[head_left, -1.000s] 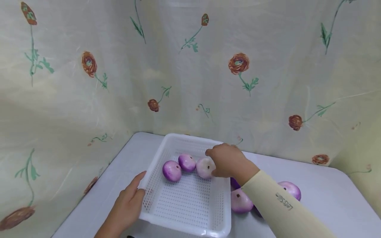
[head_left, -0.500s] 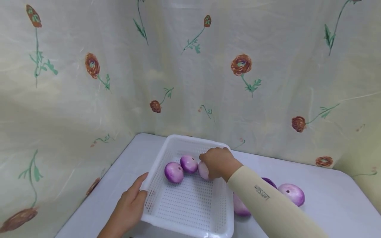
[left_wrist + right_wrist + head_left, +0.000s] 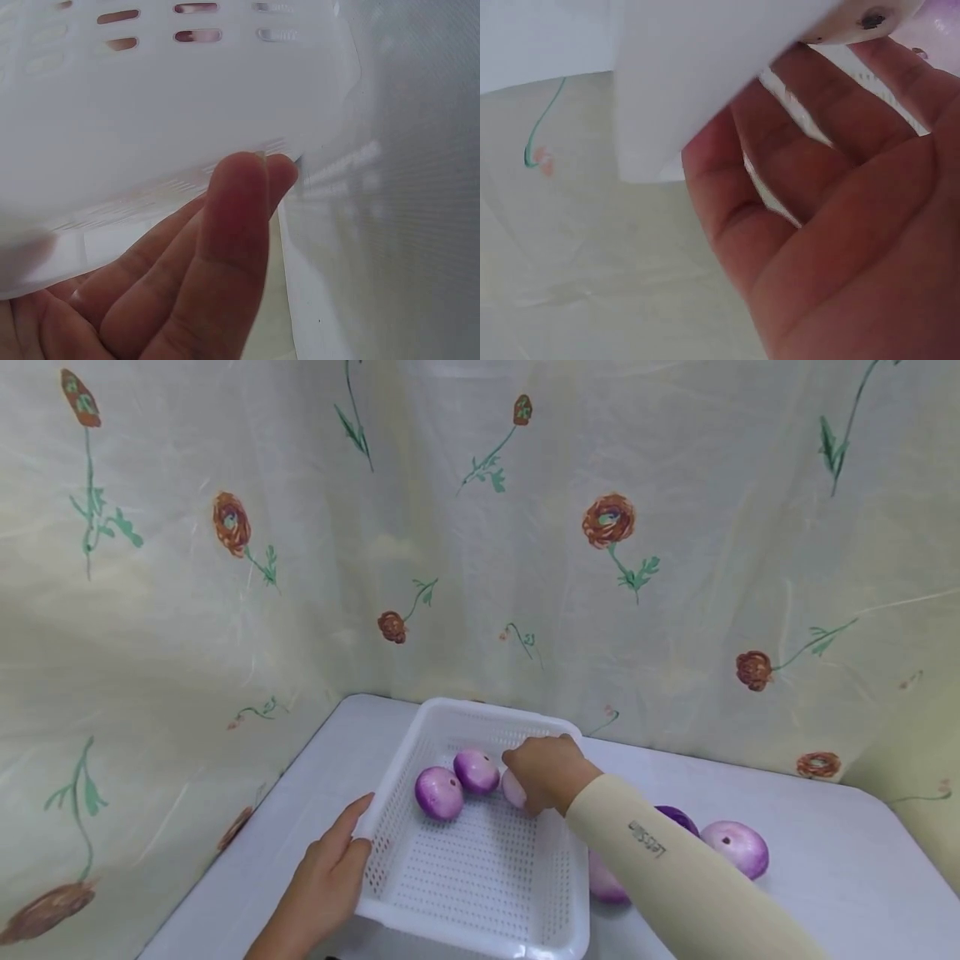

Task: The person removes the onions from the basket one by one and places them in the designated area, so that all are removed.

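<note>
The left grip (image 3: 322, 868) clasps the side of a white rectangular plastic basket (image 3: 465, 877), its walls slotted and its floor perforated, over a smooth whitish worktop (image 3: 832, 860). Inside, the right grip (image 3: 549, 772) curls around a glossy, pale round vegetable (image 3: 513, 788), largely hidden; two rounded purple-and-white vegetables (image 3: 439, 793) touch or nearly touch beside it. More purple vegetables (image 3: 735, 848) show around the smooth cream sleeve (image 3: 675, 868).

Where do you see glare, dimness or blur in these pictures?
Head view: soft, fairly even light, with small glints on the purple onions. Left wrist view: hazy, the white basket washed out, pale light patches near the left hand. Right wrist view: dimmer, the right hand shaded and slightly soft.
</note>
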`<state>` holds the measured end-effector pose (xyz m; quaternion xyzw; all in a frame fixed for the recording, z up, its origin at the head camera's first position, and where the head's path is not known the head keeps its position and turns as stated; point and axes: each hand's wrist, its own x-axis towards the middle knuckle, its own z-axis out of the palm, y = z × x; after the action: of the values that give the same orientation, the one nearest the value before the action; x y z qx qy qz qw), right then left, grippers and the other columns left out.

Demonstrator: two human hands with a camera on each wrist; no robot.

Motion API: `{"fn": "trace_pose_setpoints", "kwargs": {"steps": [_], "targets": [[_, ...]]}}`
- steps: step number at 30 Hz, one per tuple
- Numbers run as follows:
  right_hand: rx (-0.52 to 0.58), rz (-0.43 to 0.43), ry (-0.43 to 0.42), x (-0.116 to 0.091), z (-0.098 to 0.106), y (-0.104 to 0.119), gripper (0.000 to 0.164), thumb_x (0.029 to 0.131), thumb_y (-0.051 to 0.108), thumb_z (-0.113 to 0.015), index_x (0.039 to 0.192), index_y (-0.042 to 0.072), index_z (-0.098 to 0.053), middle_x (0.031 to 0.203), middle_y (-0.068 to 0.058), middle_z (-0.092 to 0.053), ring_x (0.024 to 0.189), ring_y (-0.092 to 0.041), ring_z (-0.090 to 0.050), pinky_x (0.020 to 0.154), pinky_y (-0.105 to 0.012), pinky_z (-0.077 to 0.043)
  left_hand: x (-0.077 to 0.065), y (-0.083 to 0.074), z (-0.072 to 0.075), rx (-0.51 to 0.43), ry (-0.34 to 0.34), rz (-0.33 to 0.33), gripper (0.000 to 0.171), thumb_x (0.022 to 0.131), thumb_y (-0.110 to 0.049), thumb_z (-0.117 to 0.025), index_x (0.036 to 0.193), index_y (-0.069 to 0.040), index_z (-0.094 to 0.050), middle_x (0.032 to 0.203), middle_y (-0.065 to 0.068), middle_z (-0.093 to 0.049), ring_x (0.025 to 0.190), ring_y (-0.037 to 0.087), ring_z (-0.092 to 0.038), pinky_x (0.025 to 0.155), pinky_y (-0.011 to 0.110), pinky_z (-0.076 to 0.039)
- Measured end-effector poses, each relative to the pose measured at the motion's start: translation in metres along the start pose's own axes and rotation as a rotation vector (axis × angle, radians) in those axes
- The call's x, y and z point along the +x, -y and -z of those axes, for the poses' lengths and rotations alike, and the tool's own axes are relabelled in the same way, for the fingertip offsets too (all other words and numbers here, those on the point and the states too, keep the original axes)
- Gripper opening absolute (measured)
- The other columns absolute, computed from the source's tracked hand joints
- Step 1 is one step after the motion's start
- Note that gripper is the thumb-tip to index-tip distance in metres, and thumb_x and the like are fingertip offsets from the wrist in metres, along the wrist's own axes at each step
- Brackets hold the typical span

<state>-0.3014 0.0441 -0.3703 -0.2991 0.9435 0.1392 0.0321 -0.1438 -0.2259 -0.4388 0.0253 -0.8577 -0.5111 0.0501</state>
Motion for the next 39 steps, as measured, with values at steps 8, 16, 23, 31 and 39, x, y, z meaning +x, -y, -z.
{"fn": "trace_pose_setpoints", "kwargs": {"steps": [8,16,23,31,39], "targets": [[0.019,-0.007,0.021,0.001,0.0,0.0,0.048,0.069,0.03,-0.098,0.105,0.02,-0.067,0.087,0.001,-0.069,0.084,-0.02,-0.065,0.081,-0.052,-0.056,0.001,0.001,0.0,0.003,0.005,0.005,0.052,0.11,-0.017,-0.042,0.161,-0.025,-0.043,0.139,0.013,-0.067,0.094,0.021,-0.069,0.076,0.048,-0.057],[0.105,-0.005,0.05,0.0,0.003,-0.004,0.063,0.067,0.024,-0.1,0.124,0.02,-0.071,0.101,-0.001,-0.072,0.097,-0.023,-0.067,0.091,-0.048,-0.055,-0.001,0.0,0.0,-0.01,0.008,-0.005,0.051,0.111,-0.016,-0.042,0.161,-0.025,-0.043,0.139,0.012,-0.066,0.096,0.021,-0.069,0.077,0.048,-0.056],[0.155,0.054,-0.031,-0.004,0.006,-0.013,0.065,0.067,0.03,-0.1,0.124,0.02,-0.07,0.096,0.006,-0.067,0.092,-0.015,-0.061,0.088,-0.038,-0.053,-0.002,-0.002,0.001,-0.005,0.011,-0.001,0.051,0.111,-0.016,-0.041,0.162,-0.025,-0.042,0.14,0.011,-0.066,0.097,0.021,-0.068,0.078,0.047,-0.055],[0.231,0.159,-0.204,-0.027,0.015,-0.021,0.052,0.071,0.032,-0.091,0.116,0.014,-0.071,0.094,0.005,-0.063,0.082,-0.016,-0.057,0.076,-0.035,-0.051,-0.001,-0.003,0.001,-0.002,0.007,-0.014,0.051,0.111,-0.015,-0.041,0.161,-0.025,-0.043,0.138,0.012,-0.067,0.093,0.02,-0.068,0.074,0.044,-0.055],[0.38,0.196,-0.411,-0.083,0.023,-0.037,0.075,0.076,0.043,-0.091,0.138,0.008,-0.067,0.122,-0.001,-0.065,0.103,-0.016,-0.062,0.089,-0.037,-0.054,0.0,-0.001,0.001,0.005,0.008,0.01,0.052,0.111,-0.017,-0.04,0.162,-0.027,-0.042,0.139,0.01,-0.067,0.093,0.019,-0.068,0.074,0.041,-0.053]]}}
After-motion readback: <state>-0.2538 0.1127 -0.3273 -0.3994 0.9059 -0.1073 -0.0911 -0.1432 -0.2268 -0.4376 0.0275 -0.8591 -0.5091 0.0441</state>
